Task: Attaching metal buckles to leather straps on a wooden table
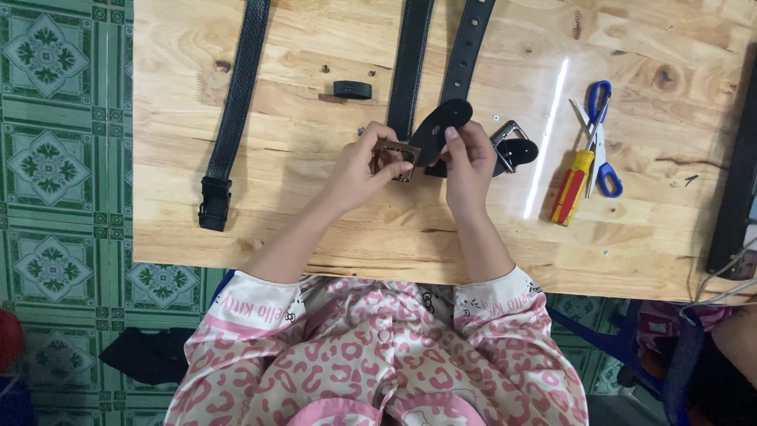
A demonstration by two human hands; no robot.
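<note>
Partly hidden, metal buckle (397,160) in left hand (364,167); belt end (439,126) in right hand (467,162).

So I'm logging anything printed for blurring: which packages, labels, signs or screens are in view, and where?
No packages, labels, signs or screens.
Only lettering: pink cuffs, white band, dark print, near table edge.
Left hand holds a metal buckle; right hand holds the black belt end.

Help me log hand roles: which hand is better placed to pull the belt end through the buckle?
Probably the right hand: its fingers already pinch the black belt end, while the left hand holds the metal buckle.
</note>
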